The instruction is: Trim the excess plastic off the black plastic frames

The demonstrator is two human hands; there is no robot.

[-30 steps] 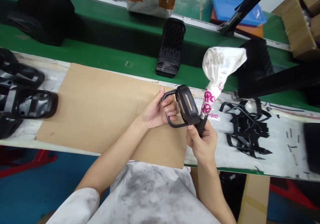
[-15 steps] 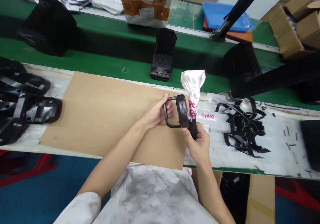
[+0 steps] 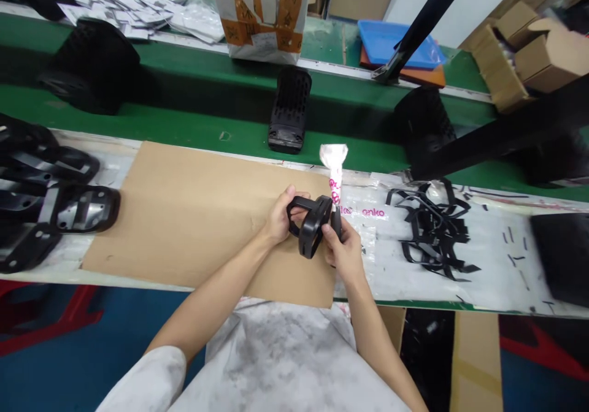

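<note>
Head view: the left hand [image 3: 280, 221] and right hand [image 3: 346, 254] meet above the near right part of a cardboard sheet [image 3: 184, 216]. The left fingers [image 3: 289, 196] curl around the loop of a black plastic frame [image 3: 309, 231], which sits just above the sheet. The right fingers [image 3: 329, 232] close around a dark stem [image 3: 337, 223], its top wrapped in a white printed plastic bag [image 3: 334, 160]. The frame touches the stem, apparently braced between both hands for steadiness. The sheet seems laid as a pad on the surface [image 3: 501, 289]. Left of the sheet, well apart from the hands, lie black moulded housings [image 3: 83, 209]; right of it, nearer, black plastic offcuts [image 3: 432, 231]. Beyond it runs a green conveyor belt [image 3: 207, 124] carrying a black vented casing [image 3: 289, 110]. The sheet's near edge passes just under the wrists.
</note>
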